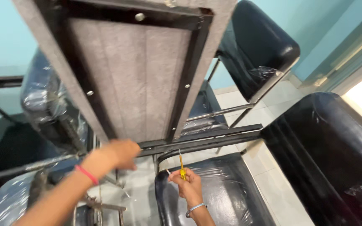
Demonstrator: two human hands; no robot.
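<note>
My left hand [120,154] grips the upturned tabletop's metal frame [197,143]; right hand [188,183], fingers closed, holds the yellow screwdriver [181,166] just below. I judge fastening underway; tip needs aligning.

I see the left hand [120,154] gripping the lower edge of an upturned grey table [126,75] at frame centre. The right hand [188,183] (bottom centre) holds a yellow screwdriver [181,166] upright, above a black plastic-wrapped chair [214,196]. More black chairs [260,46] fill the right.
</note>
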